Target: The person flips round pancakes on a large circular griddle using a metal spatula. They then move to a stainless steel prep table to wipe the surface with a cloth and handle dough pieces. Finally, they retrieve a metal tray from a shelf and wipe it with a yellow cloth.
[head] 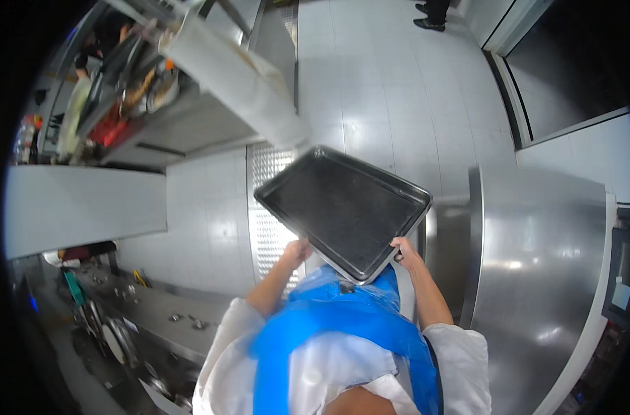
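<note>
A dark rectangular metal baking tray [341,207] with a raised rim is held out in front of my blue apron [325,311]. Nothing lies in it. My left hand [298,251] grips its near left edge, and my right hand [405,252] holds the near right edge, thumb over the rim. One corner of the tray points towards my waist. The fingers beneath the tray are hidden.
A stainless steel cabinet [538,249] stands close on my right. A white pillar [237,78] rises ahead left beside a steel counter [190,127]. A metal floor grate [273,228] runs along the tiled floor [366,104]. Another person's shoes [430,24] show far ahead.
</note>
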`<state>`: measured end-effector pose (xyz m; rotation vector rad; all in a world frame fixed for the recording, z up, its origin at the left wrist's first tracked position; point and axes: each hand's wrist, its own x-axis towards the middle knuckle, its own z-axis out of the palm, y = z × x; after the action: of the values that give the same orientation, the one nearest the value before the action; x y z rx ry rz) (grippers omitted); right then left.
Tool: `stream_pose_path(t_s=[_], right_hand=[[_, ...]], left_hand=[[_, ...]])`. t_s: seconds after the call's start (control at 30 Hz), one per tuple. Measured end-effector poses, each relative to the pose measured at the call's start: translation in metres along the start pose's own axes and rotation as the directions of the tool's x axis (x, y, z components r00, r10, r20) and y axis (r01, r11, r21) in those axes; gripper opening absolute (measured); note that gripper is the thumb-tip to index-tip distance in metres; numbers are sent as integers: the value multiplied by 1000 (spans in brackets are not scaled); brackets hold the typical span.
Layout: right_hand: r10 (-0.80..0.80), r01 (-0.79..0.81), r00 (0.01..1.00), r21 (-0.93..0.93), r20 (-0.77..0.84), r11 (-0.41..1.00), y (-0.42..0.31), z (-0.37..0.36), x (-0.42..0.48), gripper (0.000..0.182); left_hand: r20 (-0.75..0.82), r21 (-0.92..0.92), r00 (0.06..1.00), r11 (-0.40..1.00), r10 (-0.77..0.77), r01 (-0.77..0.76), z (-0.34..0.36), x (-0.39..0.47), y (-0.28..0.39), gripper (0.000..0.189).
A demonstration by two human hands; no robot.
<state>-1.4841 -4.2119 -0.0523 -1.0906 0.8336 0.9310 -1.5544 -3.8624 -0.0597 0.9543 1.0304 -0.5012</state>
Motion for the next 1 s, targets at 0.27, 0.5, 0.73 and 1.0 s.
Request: stream_pose_path(t_s=[0.27,0.5,0.73,1.0], right_hand=[[19,-20,995,-7,-102,1000,-207,15,31,13],[36,-48,976,-49,-213,998,-383,15,113,13],[-28,10,970,-72,-243,997,-595,41,161,12],[-38,23,985,-92,-170,996,-819,81,253,11]], left_hand=[[-92,-116,988,987,-126,115,140,67,146,18],[16,-85,986,982,-168,169,229,200,258,15],[88,-47,981,983,-174,178,346,290,431,14],[117,16,989,996,-90,89,442,396,617,23]])
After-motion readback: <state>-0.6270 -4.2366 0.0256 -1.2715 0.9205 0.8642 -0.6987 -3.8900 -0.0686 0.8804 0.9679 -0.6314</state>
